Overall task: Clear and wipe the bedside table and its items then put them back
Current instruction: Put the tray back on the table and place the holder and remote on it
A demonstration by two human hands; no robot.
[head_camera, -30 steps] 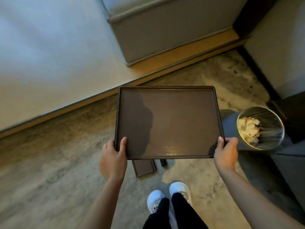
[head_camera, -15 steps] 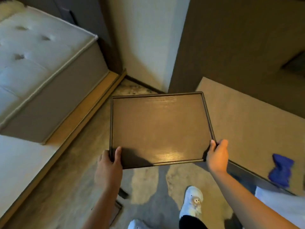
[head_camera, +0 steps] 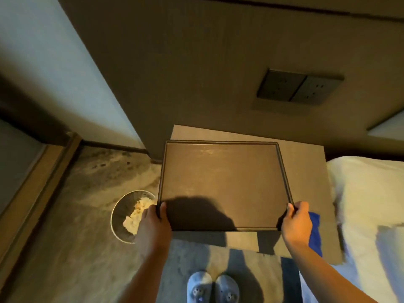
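A dark brown rectangular tray (head_camera: 223, 184) is held level over the bedside table (head_camera: 306, 167), with nothing in it. My left hand (head_camera: 153, 224) grips its near left corner, thumb over the rim. My right hand (head_camera: 297, 224) grips the near right corner the same way. The tray covers most of the light brown table top and juts past its left edge. A blue cloth (head_camera: 316, 232) lies on the table's near right part, partly behind my right wrist.
A wire waste bin (head_camera: 122, 217) with crumpled paper stands on the floor, left of the table. White bedding (head_camera: 367, 215) borders the table on the right. Wall sockets (head_camera: 299, 87) sit on the panel behind. My slippered feet (head_camera: 212, 287) stand below.
I have turned right with the tray; it has gone from over the floor to over the bedside table. The bin now shows on the left. Both hands keep their grip.
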